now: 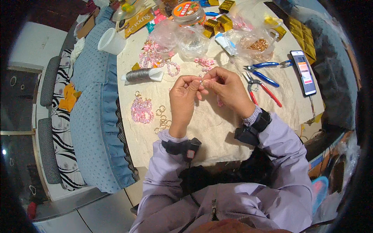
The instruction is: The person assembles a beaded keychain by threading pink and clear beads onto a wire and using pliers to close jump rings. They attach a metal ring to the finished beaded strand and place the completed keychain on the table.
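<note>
My left hand [185, 95] and my right hand [225, 87] meet over the cloth-covered table, both with fingers pinched together. Between the fingertips is a tiny pale bead [201, 82]. A few pink beads [220, 102] hang just below my right hand, seemingly on the same strand; most of it is hidden. Left of my left hand lie a bunch of pink beaded strands [142, 110] with gold clasps and several gold rings [162, 121]. Beyond it rests a spool of grey thread [140, 75]. Pink flower-like beads [204, 62] sit just past my fingers.
To the right are red-handled pliers [268, 93], blue-handled pliers [264, 75] and a lit phone [304, 73]. Farther back stand plastic bags of beads [193, 42], a bag of gold findings [258, 44], a round tub [188, 14], small gold boxes [218, 25] and a white cup [112, 41].
</note>
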A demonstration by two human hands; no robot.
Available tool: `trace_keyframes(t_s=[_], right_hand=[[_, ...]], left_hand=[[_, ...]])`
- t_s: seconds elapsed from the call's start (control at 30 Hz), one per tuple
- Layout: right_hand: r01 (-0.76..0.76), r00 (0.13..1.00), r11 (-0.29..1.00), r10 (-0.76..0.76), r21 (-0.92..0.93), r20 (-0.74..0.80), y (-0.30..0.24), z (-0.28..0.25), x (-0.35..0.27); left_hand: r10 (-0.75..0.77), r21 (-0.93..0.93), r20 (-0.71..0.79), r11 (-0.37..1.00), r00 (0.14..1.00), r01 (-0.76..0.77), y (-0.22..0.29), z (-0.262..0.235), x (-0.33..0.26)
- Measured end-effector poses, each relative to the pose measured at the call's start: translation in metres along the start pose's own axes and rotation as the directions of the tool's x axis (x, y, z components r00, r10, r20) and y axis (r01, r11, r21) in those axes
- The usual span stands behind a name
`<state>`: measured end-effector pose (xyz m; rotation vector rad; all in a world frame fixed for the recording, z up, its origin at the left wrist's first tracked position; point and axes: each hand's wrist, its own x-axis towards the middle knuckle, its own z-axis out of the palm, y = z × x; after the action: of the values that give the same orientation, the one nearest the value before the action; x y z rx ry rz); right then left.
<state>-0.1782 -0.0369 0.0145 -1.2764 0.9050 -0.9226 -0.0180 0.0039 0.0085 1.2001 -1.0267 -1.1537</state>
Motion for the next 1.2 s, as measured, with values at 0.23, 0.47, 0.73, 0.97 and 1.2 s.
trace_keyframes(t_s=[0.23,0.47,0.73,0.97,1.2], right_hand=[[-0.036,0.999,0.988,0.037,0.153,-0.001,0.003,-0.001,0.003],[-0.080,0.997,0.976,0.077,0.205,0.021,0.012,-0.004,0.009],[-0.069,0.994,0.973,0.048,0.222,0.101,0.008,-0.007,0.008],[-0.087,0.988,0.977,0.059,0.194,0.146,0.006,-0.005,0.007],[-0.132,0.960,0.979,0.087,0.157,0.266,0.005,-0.008,0.008]], left_hand=[[-0.017,-0.003,0.039,1.000,0.999,0.018,-0.003,0.000,0.002],[-0.007,-0.019,0.056,1.000,0.998,0.008,-0.004,-0.004,0.003],[0.000,0.050,0.024,0.999,1.000,-0.001,0.003,-0.003,0.000],[0.092,0.069,-0.009,0.993,0.996,-0.091,0.003,-0.004,0.002],[0.363,0.371,-0.028,0.869,0.931,-0.328,0.013,-0.005,-0.001]])
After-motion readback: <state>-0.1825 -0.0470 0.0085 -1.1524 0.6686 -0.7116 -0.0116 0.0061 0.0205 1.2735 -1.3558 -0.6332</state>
